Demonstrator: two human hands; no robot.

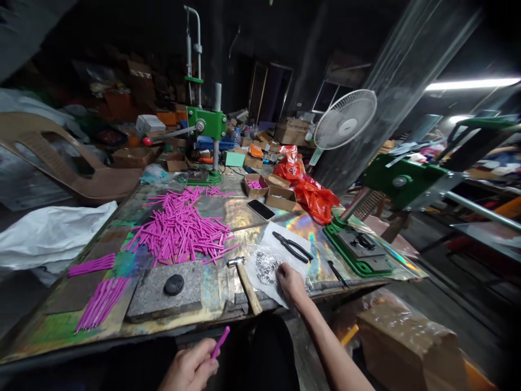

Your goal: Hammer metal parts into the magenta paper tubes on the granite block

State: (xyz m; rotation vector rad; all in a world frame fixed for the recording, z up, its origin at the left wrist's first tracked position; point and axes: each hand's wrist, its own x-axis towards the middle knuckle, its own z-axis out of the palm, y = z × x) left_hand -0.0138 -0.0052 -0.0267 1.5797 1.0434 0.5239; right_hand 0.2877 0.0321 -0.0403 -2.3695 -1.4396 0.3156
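Head view, looking down over a cluttered bench with a shiny rainbow-foil top.

Left hand at about 6 o'clock, below the bench edge, fingers curled shut around one pink stick, its free end tilted up toward 1 o'clock.

Right hand reaching up from 5 o'clock, resting on a white sheet; fingertips touching a crumpled clear bag of small silvery parts. Fingers bent, but how tightly closed or whether gripping anything, cannot tell.

Just at 9 o'clock of the right hand, a wooden-handled hammer lying on the bench, head pointing away. At 12 o'clock of that hand, black pliers on the same sheet.

Large loose pile of pink sticks toward 11 o'clock of centre; two neater bundles at 9 o'clock. Grey stone slab with a dark round disc on top, near the front edge.

Green hand press at 12 o'clock; second green press at 3 o'clock. Black phone, small cardboard boxes, red plastic bag and white fan further back.
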